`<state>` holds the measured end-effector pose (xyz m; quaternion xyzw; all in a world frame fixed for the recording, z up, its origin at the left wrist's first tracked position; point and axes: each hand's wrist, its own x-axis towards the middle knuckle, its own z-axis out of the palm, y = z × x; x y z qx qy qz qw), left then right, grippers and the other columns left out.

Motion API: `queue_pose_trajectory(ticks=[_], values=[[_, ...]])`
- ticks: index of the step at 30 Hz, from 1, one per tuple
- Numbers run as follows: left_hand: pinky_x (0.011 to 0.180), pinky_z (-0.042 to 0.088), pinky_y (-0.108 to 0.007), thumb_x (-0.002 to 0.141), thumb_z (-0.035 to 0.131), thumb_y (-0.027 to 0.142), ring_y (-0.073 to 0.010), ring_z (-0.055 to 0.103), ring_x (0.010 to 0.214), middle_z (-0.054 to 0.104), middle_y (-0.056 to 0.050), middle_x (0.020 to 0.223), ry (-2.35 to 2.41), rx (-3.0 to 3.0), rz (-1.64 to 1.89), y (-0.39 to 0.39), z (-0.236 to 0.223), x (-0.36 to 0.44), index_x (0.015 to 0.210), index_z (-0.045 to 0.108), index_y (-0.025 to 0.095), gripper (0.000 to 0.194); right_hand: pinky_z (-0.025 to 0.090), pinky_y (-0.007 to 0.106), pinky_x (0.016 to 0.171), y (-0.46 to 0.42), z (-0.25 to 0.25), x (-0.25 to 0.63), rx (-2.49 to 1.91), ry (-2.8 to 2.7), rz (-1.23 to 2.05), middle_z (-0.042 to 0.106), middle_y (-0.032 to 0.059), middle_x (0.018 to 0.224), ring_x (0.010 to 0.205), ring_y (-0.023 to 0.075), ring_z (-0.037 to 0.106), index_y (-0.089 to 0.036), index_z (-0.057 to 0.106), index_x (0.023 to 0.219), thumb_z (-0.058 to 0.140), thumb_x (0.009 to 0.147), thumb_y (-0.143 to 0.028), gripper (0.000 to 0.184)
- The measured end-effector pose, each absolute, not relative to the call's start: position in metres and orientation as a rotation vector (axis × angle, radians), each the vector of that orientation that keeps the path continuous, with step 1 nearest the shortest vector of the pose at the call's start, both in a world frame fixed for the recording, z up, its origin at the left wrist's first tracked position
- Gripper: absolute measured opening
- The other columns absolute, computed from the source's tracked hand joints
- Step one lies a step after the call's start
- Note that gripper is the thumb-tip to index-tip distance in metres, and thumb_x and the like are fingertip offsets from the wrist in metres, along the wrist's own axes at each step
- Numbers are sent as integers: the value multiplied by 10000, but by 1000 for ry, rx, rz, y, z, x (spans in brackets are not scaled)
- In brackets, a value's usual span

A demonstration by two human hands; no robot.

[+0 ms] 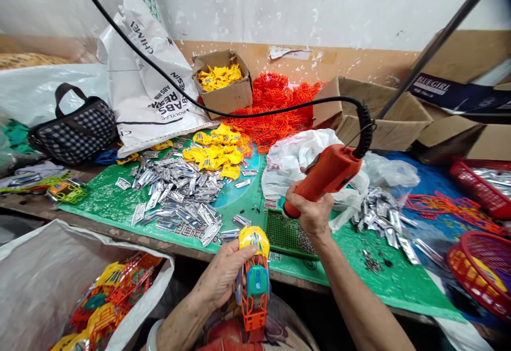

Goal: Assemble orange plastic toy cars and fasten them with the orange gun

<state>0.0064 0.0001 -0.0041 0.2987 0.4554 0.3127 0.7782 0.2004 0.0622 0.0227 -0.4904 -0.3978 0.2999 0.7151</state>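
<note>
My left hand (221, 274) is closed around a toy car (257, 282) with a yellow front, a green-blue middle and an orange frame. It is held upright near my lap, below the bench edge. My right hand (313, 210) grips an orange electric screwdriver (325, 175), its black cable running up and left. The driver's tip end points down and left over a green plastic tray (283, 231) holding small metal pieces. Left of the tray lies a spread of shiny silver plates (175, 191), with yellow car shells (217, 148) heaped behind them.
An open white sack (35, 255) with similar toy cars stands lower left. Orange frames (275, 106) are piled at the back, near a carton (227, 95) of yellow shells. Red baskets (479, 274), silver parts (383, 218) and plastic bags (295, 159) lie to the right. The cable (239, 114) hangs across the view.
</note>
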Motion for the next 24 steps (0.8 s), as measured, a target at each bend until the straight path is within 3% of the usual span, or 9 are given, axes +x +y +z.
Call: queue_pose_trajectory(ticks=[8, 14, 16, 20, 24], values=[[404, 389, -151, 734, 796, 371, -71, 543, 465, 690, -20, 678, 971, 584, 733, 1, -5, 4, 852, 696, 130, 286, 466, 303, 565, 63, 22, 203, -1046, -880, 663, 648, -9, 626, 557, 147, 565, -164, 677, 654, 757, 566, -182, 120], [366, 379, -129, 711, 814, 363, -52, 517, 423, 695, -33, 672, 973, 550, 761, 4, -7, 7, 864, 703, 111, 315, 484, 326, 568, 49, 56, 202, -897, -838, 734, 618, -20, 615, 544, 152, 570, -176, 643, 641, 732, 590, -171, 103], [355, 370, -125, 696, 822, 359, -51, 517, 417, 704, -41, 679, 969, 534, 767, 4, -7, 9, 858, 708, 104, 322, 495, 334, 577, 38, 70, 197, -797, -834, 810, 624, -30, 618, 541, 155, 575, -198, 667, 772, 718, 591, -138, 198], [382, 417, -145, 678, 835, 328, -62, 533, 422, 714, -45, 673, 952, 483, 786, 5, -5, 14, 838, 716, 100, 303, 501, 329, 590, 19, 83, 182, -694, -874, 912, 641, -50, 655, 572, 160, 575, -278, 579, 1198, 699, 615, -108, 618], [387, 415, -154, 660, 851, 300, -64, 519, 413, 690, -23, 603, 934, 448, 818, 4, -2, 15, 776, 712, 103, 267, 505, 329, 610, 12, 77, 171, -722, -928, 925, 627, -51, 687, 599, 155, 580, -278, 518, 1266, 711, 646, -127, 668]])
